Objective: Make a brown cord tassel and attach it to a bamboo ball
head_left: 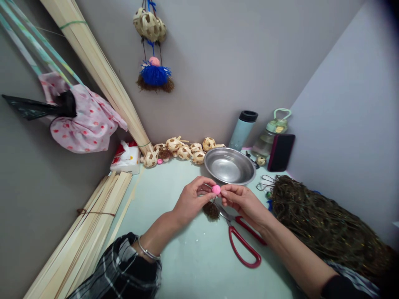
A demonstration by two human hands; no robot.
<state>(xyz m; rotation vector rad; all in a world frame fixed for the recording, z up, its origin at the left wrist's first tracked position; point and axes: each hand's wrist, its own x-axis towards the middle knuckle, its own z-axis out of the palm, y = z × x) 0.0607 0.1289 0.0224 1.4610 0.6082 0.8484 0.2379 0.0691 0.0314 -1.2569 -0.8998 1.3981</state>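
A small pink ball (216,189) is pinched between the fingertips of my left hand (195,197). My right hand (241,201) has its thumb and fingers closed at the ball's right side; whether it grips the ball or a thin cord there, I cannot make out. Below the ball, a brown tassel (211,211) hangs or rests on a dark cord. Red-handled scissors (245,245) lie under my right hand, their blades pointing toward the tassel. Just behind my hands stands a shallow metal bowl (230,166).
Woven strip balls (184,152) line the wall. Behind the bowl stand a blue tumbler (243,131), a clear bottle (264,139) and a phone (281,153). Brown yarn (321,224) fills the right side. Wood strips (90,224) and a tissue pack (126,158) are left. A finished-looking ornament (155,74) hangs above.
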